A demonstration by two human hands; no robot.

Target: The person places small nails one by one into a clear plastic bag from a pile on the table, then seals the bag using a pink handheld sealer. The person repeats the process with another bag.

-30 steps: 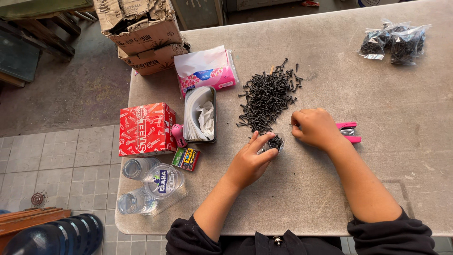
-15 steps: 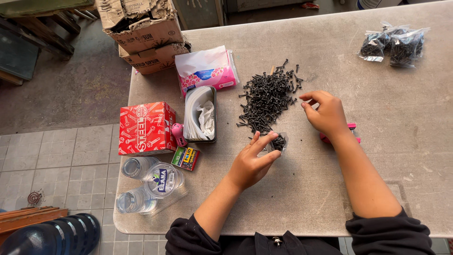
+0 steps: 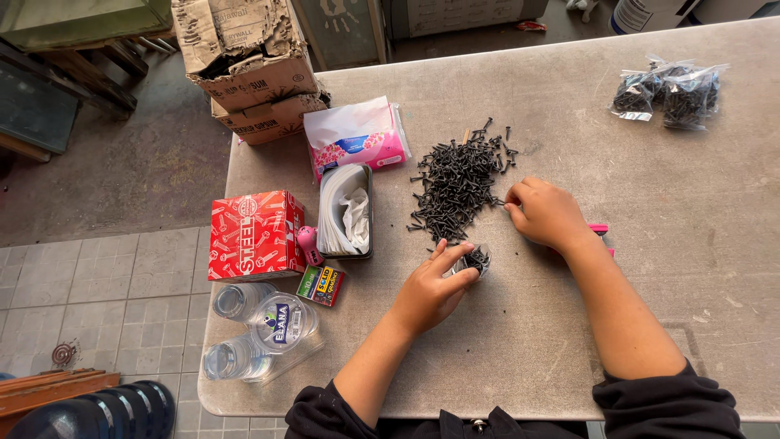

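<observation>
While the grey table [image 3: 715, 268] is seen from above, a small clear bag [image 3: 474, 260] partly filled with black screws is pinched at its edge by the left hand [image 3: 431, 286], the thumb and forefinger being closed on the plastic. The bag lies on the table at about 5 o'clock from the big loose pile of black screws [image 3: 457, 180], just beside its lower edge. The right hand [image 3: 546, 213] is placed at 3 o'clock of the pile, knuckles up, with the fingertips pressed together at the border of the screws; whether a screw is held between them cannot be told. A pink object [image 3: 600, 231] is partly hidden under the right wrist.

At 9 o'clock of the pile a metal tray with folded plastic bags [image 3: 344, 211] is found, and a pink tissue pack [image 3: 357, 138] at 10 o'clock. A red box [image 3: 253, 236] stands further at 9 o'clock, near the table edge, with clear plastic cups [image 3: 264, 329] at 7 o'clock. Filled screw bags [image 3: 670, 91] are kept well apart at 2 o'clock.
</observation>
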